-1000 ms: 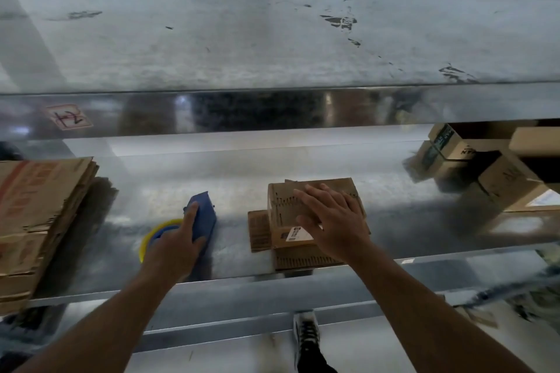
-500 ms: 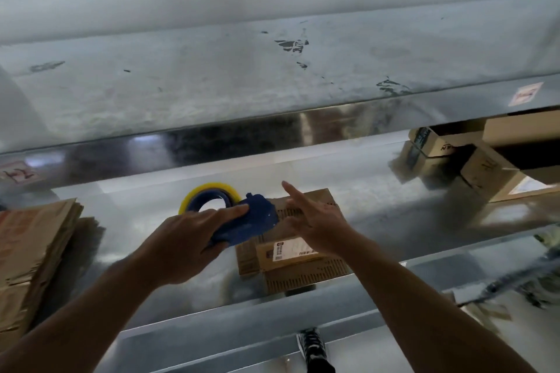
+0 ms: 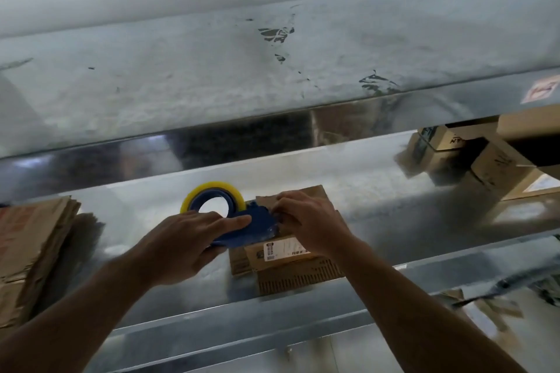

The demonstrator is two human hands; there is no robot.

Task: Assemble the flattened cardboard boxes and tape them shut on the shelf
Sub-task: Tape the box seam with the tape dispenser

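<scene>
A small brown cardboard box (image 3: pixel 291 263) with a white label lies on the metal shelf (image 3: pixel 394 221), its flaps spread out. My left hand (image 3: pixel 185 242) grips a blue tape dispenser (image 3: pixel 242 230) with a yellow-rimmed tape roll (image 3: pixel 212 194), held just above the box's left side. My right hand (image 3: pixel 309 221) is over the box top, fingertips pinched at the dispenser's front edge. Whether they hold the tape end is too blurred to tell.
A stack of flattened cardboard (image 3: pixel 30 251) lies at the shelf's left end. Several assembled boxes (image 3: pixel 497 166) stand at the back right. Another metal shelf (image 3: pixel 272 70) overhangs above, and the shelf's front rail (image 3: pixel 242 327) runs below my arms.
My left hand lifted the tape dispenser off the shelf and carried it right to the box. My right hand came off the box top and closed on the dispenser's front.
</scene>
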